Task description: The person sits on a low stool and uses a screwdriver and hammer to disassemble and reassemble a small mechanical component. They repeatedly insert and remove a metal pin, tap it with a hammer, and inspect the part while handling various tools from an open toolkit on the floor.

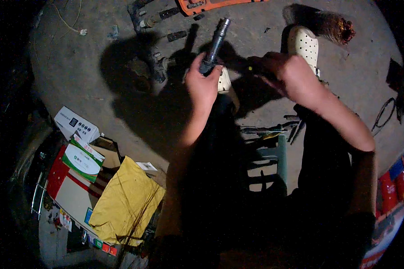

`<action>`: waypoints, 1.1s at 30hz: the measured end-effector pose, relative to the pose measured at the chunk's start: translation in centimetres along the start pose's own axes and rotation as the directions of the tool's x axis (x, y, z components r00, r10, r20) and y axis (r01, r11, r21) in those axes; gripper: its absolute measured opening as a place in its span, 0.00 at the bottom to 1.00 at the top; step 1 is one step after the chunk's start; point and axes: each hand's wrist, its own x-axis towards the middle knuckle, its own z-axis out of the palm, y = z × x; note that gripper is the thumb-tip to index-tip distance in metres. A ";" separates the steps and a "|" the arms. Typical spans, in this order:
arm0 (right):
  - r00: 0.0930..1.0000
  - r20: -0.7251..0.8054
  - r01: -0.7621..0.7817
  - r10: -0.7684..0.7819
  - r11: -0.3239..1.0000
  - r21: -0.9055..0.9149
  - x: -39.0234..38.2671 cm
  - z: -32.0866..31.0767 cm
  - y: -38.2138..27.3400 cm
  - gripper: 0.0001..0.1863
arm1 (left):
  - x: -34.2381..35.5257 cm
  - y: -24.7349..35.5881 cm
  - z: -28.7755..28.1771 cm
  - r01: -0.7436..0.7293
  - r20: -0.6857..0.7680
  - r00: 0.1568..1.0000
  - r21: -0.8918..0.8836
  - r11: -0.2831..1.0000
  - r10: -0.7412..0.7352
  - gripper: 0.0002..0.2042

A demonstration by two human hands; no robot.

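My left hand (199, 85) is closed around the dark lower end of a metal shaft (217, 42). The shaft's bright, stepped tip points up and slightly right, away from me. To the right, my right hand (296, 78) is closed on a dark tool (254, 68) with a small yellow spot. Shadow and the fingers hide most of that tool, so its kind cannot be told. The tool and the shaft are apart. Below my left hand shows the toe of a cream clog (224, 80); another cream clog (303, 45) is beyond my right hand.
Dark metal parts (159, 18) lie at the far left, near an orange tool case (220, 5). A rusty coil-like roll (339, 29) sits far right. Between my legs are hand tools (269, 130) and a green plastic stool (280, 163). Boxes and a yellow envelope (125, 201) are at left.
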 end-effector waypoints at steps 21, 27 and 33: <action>0.985 -0.092 0.114 -0.148 0.946 -0.302 -0.9 -1.1 -7.5 0.16 | -1.4 4.2 -3.7 -0.101 -0.193 0.966 0.323 0.941 0.170 0.18; 0.945 -0.234 0.116 -0.228 0.904 -0.413 -7.7 -11.0 -20.2 0.17 | -11.6 15.0 -12.2 -0.179 -0.300 0.919 0.256 0.950 0.255 0.18; 0.904 -0.417 0.002 -0.094 0.977 -0.215 -20.0 -13.2 -32.4 0.26 | -27.0 21.9 -19.4 -0.414 -0.336 0.770 0.382 0.826 0.542 0.19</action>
